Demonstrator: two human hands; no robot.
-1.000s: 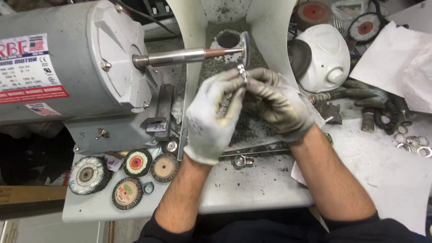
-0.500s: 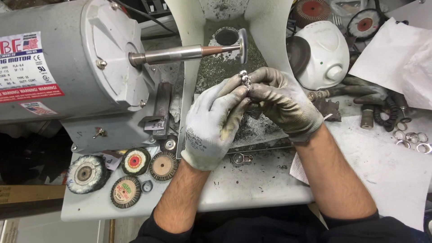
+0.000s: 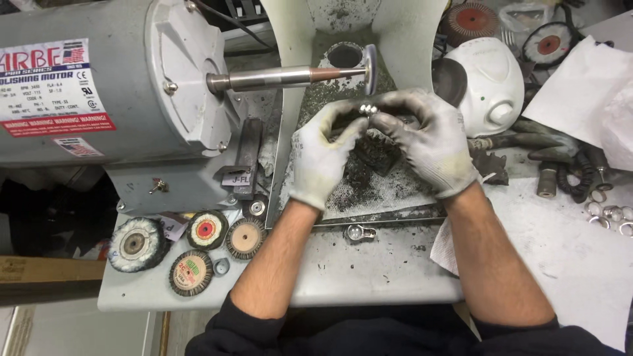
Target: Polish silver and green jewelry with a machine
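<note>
Both my hands wear grimy white work gloves. My left hand (image 3: 324,155) and my right hand (image 3: 428,142) meet in front of the polishing machine, fingertips pinched together on a small shiny silver ring (image 3: 367,109). The ring sits just below the thin polishing wheel (image 3: 371,68) at the end of the steel spindle (image 3: 283,78). The spindle sticks out of a large grey motor (image 3: 99,86) on the left. Beneath my hands lies a dirty, dust-covered tray (image 3: 369,191).
Several round brush wheels (image 3: 188,247) lie on the shelf at lower left. A small silver ring (image 3: 359,232) rests on the tray's front lip. A white dust mask (image 3: 491,82), white paper (image 3: 580,86), dark tools (image 3: 560,165) and more silver rings (image 3: 610,214) are on the right.
My hands, still pinching the ring, have shifted slightly away from the wheel and lower. The view has moved a little; the motor and wheel look unchanged.
</note>
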